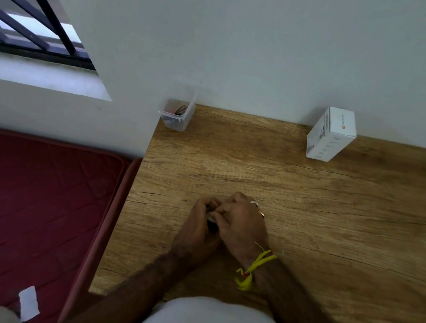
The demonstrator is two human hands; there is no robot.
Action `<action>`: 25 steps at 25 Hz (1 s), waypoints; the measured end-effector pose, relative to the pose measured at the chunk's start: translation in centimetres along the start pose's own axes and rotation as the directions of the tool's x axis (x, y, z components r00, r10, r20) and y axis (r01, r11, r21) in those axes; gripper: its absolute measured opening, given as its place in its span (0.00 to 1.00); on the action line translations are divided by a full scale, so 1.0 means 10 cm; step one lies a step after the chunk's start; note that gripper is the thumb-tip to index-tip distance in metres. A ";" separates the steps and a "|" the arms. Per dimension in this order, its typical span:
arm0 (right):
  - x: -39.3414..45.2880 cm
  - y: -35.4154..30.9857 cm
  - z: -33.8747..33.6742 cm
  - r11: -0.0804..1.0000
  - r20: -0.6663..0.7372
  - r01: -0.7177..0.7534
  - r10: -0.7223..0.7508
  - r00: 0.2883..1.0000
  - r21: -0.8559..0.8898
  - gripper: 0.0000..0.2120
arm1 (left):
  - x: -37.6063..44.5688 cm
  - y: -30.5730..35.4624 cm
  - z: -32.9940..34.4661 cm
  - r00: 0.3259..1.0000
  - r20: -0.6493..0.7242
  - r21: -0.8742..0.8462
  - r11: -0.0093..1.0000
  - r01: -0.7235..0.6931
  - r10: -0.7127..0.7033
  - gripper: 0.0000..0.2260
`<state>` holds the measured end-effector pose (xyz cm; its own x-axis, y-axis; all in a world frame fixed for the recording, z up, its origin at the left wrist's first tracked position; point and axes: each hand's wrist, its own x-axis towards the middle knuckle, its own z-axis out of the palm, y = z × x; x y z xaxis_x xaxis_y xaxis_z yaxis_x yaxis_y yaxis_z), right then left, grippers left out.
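Dark small object (pixel 211 219) | left grip (pixel 198 228) and right grip (pixel 241 223) both curled round it | white box (pixel 330 135) lettering illegible

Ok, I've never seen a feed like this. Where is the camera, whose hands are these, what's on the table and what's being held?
There is no machine here: a person works with two bare hands. The single picture comes from a wide-angle camera on their head, looking forward and down. The left hand and the right hand, which wears a yellow wrist thread, meet over the wooden table and both curl round a small dark object; it is mostly hidden, so I cannot tell what it is. At the table's far edge stand a clear plastic tub with dark bits inside, at the left corner, and a white box further right. A red mattress lies left of the table.
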<state>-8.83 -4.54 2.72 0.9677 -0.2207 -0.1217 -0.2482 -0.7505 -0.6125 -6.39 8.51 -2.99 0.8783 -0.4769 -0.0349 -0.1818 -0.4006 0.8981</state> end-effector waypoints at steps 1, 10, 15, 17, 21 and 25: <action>0.00 0.03 0.01 0.997 0.010 0.023 -0.024 1.000 0.075 0.06 | 0.00 0.00 0.00 1.000 -0.008 -0.011 1.000 -0.001 0.001 0.22; -0.11 0.18 -0.01 0.897 0.062 -0.062 0.039 0.997 0.437 0.21 | 0.00 0.00 0.00 0.997 -0.033 -0.020 0.998 0.066 -0.067 0.26; -0.12 0.16 0.05 0.939 -0.047 -0.028 0.047 0.998 0.343 0.07 | -0.02 0.03 -0.01 0.994 -0.014 -0.057 0.993 0.105 -0.106 0.33; -0.17 0.17 0.05 0.928 -0.097 -0.056 0.098 0.990 0.368 0.03 | -0.02 0.06 -0.01 0.994 -0.014 -0.047 0.993 0.112 -0.112 0.36; -0.30 0.14 0.08 0.897 -0.207 -0.125 0.231 0.951 0.425 0.06 | -0.03 0.05 -0.03 0.999 0.040 -0.009 0.999 0.037 -0.036 0.40; -0.37 0.19 0.16 0.768 -0.301 -0.257 0.501 0.812 0.587 0.02 | 0.02 0.08 -0.05 0.994 0.106 0.094 0.995 -0.029 0.019 0.42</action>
<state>-12.82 -4.12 0.77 0.6482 -0.7421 -0.1707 -0.4132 -0.1545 -0.8974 -6.14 8.45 -2.07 0.8229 -0.5646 -0.0639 -0.2483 -0.4585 0.8533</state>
